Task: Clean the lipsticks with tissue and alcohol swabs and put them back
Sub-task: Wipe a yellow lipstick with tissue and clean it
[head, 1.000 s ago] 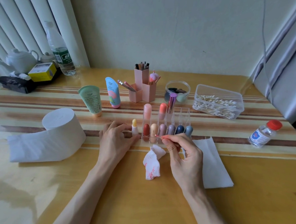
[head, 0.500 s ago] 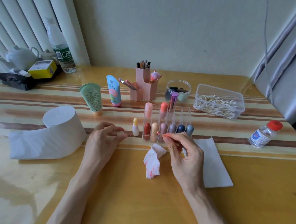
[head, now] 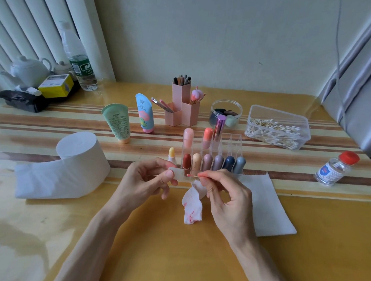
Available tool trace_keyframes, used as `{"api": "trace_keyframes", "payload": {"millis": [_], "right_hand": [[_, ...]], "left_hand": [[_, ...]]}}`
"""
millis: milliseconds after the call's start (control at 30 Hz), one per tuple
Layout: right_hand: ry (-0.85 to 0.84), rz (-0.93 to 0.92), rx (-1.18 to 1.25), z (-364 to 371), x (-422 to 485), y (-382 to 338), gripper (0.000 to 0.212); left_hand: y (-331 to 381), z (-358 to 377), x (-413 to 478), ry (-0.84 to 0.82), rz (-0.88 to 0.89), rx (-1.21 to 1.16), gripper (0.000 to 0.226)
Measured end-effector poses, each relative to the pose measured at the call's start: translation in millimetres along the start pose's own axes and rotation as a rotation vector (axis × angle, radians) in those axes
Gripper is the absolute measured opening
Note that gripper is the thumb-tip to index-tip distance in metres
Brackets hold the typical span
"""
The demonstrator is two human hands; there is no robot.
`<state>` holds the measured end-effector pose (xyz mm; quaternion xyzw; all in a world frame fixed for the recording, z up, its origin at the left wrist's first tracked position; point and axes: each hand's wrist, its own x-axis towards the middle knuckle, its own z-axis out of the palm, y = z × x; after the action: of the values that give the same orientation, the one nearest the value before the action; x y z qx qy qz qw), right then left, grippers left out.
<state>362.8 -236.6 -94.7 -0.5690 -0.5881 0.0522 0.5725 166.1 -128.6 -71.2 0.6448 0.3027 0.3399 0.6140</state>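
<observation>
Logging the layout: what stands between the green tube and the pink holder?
The blue tube stands there, cap down, as the head view shows.

soft daylight, sheen on the table (head: 194,260), wide-angle bending at edges.

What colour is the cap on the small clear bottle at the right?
The cap is red, shown in the head view.

- A plain, pale greenish-white wall (head: 208,33) fills the upper middle of the frame.
- White vertical blinds (head: 31,22) hang at the upper left.
- A grey curtain (head: 363,90) falls in folds at the upper right, with a thin cable (head: 338,41) beside it.
- The worktop (head: 173,259) is glossy yellow wood crossed by brown and cream stripes.
- The light is soft and even, with a pale sheen at the lower left.
</observation>
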Motion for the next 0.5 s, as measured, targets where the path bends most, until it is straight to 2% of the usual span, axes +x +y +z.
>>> {"api": "trace_keyframes", "payload": {"millis": [133,300,500], "right_hand": [[-0.008,-0.042,-0.047,3.5,-1.3,-3.4,0.011],[-0.026,-0.031,-0.075,3.3,-3.0,-4.5,0.007],[-0.046,-0.138,-0.283,2.8,-3.8,-3.2,0.008]], "left_hand": [[-4.2,2.4,1.9,-0.057,0.015,-0.001,0.048],[-2.1,7.3,1.8,-0.028,0.018,0.054,0.031],[-3.5,7.3,2.0,-0.028,0.012,0.12,0.029]]}}
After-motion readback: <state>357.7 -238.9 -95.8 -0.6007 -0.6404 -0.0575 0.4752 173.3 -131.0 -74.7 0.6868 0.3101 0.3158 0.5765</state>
